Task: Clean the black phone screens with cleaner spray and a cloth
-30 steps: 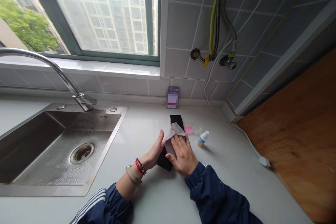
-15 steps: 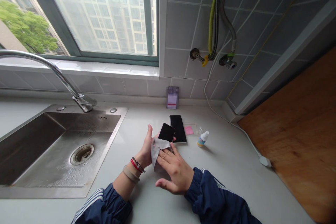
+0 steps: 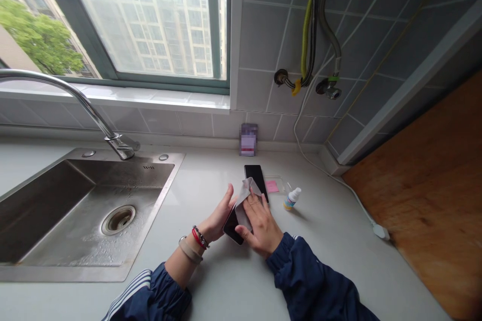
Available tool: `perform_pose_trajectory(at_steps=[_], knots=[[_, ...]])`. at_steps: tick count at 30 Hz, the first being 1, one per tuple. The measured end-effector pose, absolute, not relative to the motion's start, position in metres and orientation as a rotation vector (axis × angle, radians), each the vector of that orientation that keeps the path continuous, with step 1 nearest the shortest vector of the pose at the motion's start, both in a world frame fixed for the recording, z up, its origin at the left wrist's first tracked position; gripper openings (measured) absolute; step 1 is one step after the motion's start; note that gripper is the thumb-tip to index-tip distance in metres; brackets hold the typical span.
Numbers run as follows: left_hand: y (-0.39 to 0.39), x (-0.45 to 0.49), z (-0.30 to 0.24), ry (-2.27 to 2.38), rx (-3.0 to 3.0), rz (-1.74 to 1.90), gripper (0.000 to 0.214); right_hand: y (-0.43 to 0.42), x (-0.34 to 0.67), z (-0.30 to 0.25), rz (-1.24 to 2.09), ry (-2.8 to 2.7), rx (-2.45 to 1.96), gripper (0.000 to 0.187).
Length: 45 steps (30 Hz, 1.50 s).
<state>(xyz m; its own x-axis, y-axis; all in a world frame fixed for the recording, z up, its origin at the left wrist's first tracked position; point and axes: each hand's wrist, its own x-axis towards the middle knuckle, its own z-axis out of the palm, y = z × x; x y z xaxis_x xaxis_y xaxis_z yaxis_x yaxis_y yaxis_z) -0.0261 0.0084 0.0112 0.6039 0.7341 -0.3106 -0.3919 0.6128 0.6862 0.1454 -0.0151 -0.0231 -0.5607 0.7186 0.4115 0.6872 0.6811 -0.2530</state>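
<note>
Pale daylight comes in through the window (image 3: 146, 20) at the back edge of the desk (image 3: 339, 266), and the buildings outside look washed out and hazy. The wet steel sink (image 3: 75, 215) carries a broad, soft sheen. Faint, soft-edged shadows lie on the desk under the left hand (image 3: 218, 215), the right hand (image 3: 261, 225) and the black phone (image 3: 231, 225), and beside the small bottle (image 3: 290, 199). The wide lens bends lines near the picture's edges, the wooden board (image 3: 425, 195) darkens at the lower right corner, and the small box (image 3: 248, 139) is pixelated.
</note>
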Motion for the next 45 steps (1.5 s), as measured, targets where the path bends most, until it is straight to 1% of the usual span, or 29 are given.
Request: perform_pose_trajectory(at_steps=[2,6,8,11,14,17,21,23,25,28,30,34,36,40,43,45], knots=[[0.012,-0.029,0.011,0.664,0.536,0.767,0.088,-0.025,0.137,-0.018,0.131,-2.482,-0.979,0.088],[0.02,-0.039,0.012,0.71,0.453,0.912,0.088,-0.043,0.121,-0.005,0.214,-2.567,-0.821,0.089],[0.023,-0.042,0.012,0.704,0.454,0.941,0.085,-0.044,0.12,-0.001,0.206,-2.559,-0.808,0.082],[0.022,-0.04,0.011,0.713,0.456,0.907,0.081,-0.035,0.127,-0.002,0.151,-2.489,-0.862,0.065],[0.019,-0.035,0.01,0.656,0.471,0.878,0.072,-0.021,0.141,-0.008,0.09,-2.363,-0.971,0.051],[0.018,-0.032,0.01,0.577,0.5,0.87,0.065,-0.013,0.149,-0.014,0.088,-2.295,-1.043,0.047],[0.019,-0.033,0.007,0.56,0.494,0.86,0.068,-0.02,0.144,-0.011,0.158,-2.252,-1.043,0.043],[0.02,-0.035,0.006,0.571,0.47,0.862,0.071,-0.027,0.138,-0.005,0.225,-2.29,-0.969,0.044],[0.02,-0.036,0.006,0.592,0.45,0.863,0.073,-0.032,0.134,0.001,0.282,-2.347,-0.87,0.05],[0.02,-0.037,0.008,0.615,0.443,0.857,0.077,-0.031,0.135,0.003,0.301,-2.385,-0.795,0.056],[0.019,-0.037,0.009,0.601,0.461,0.849,0.077,-0.026,0.14,-0.001,0.269,-2.37,-0.847,0.056],[0.018,-0.036,0.008,0.521,0.523,0.739,0.075,-0.014,0.15,-0.014,0.183,-2.267,-1.104,0.051],[0.018,-0.036,0.007,0.505,0.543,0.717,0.074,-0.014,0.149,-0.017,0.182,-2.25,-1.15,0.053],[0.02,-0.037,0.007,0.586,0.528,0.828,0.078,-0.03,0.135,-0.014,0.256,-2.34,-0.975,0.057],[0.022,-0.04,0.01,0.642,0.509,0.853,0.083,-0.039,0.129,-0.011,0.295,-2.402,-0.802,0.052],[0.021,-0.041,0.011,0.636,0.51,0.847,0.083,-0.035,0.132,-0.012,0.277,-2.402,-0.795,0.048]])
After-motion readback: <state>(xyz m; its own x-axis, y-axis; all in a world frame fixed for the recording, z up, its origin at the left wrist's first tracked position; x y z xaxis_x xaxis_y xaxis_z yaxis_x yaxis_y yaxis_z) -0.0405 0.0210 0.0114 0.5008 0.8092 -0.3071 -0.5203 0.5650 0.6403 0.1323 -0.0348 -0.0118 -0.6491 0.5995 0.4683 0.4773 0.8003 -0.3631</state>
